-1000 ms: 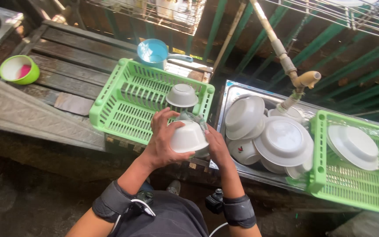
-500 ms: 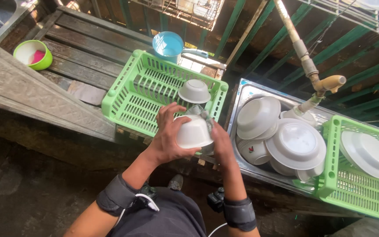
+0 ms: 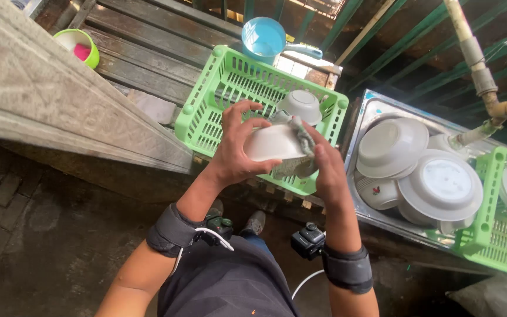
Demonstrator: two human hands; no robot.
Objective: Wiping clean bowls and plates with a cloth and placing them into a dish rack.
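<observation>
Above the green basket's (image 3: 206, 117) near rim, left hand (image 3: 239, 152) clamps a white bowl (image 3: 271, 142), right hand (image 3: 327, 170) grips a cloth (image 3: 300, 132).

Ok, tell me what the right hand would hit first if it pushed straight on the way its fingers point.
Probably the grey cloth it already presses against the white plastic bowl; beyond that, the left hand gripping the bowl. Depth is hard to judge from the right hand.

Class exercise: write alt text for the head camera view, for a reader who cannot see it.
Seen from above, a person's left hand holds a white bowl while the right hand presses a grey cloth to it, above a green basket holding another bowl. At right, white dishes fill a metal sink.
</observation>
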